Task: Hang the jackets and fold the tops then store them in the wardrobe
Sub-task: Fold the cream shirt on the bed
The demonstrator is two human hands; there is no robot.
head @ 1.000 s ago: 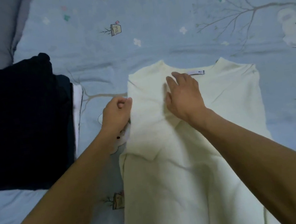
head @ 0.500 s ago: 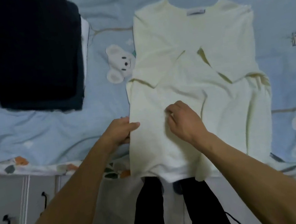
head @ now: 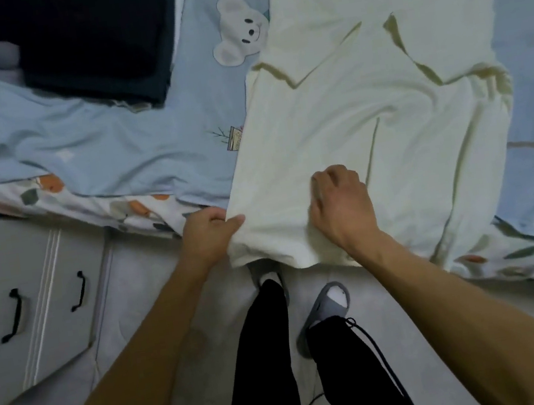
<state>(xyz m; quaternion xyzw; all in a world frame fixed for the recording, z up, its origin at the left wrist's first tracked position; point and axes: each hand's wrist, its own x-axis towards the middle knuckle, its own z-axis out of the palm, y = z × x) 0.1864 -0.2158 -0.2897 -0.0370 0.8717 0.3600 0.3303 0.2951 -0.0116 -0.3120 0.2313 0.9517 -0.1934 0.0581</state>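
A pale cream top [head: 363, 90] lies flat on the blue bear-print bed cover [head: 83, 139], both sleeves folded in over its front. Its hem hangs over the bed's near edge. My left hand [head: 209, 233] grips the hem's left corner, thumb on top. A little to the right, my right hand [head: 342, 203] has its fingers curled into the cloth near the hem, bunching it.
A stack of folded dark tops [head: 88, 38] sits on the bed at the upper left. A grey cabinet with black handles [head: 27, 300] stands at the left, below the bed edge. My legs and grey slippers [head: 325, 301] are on the pale floor.
Both hands slid down the top from its collar to the hem at the bed's edge. The view tilted down, so the floor and my legs now show.
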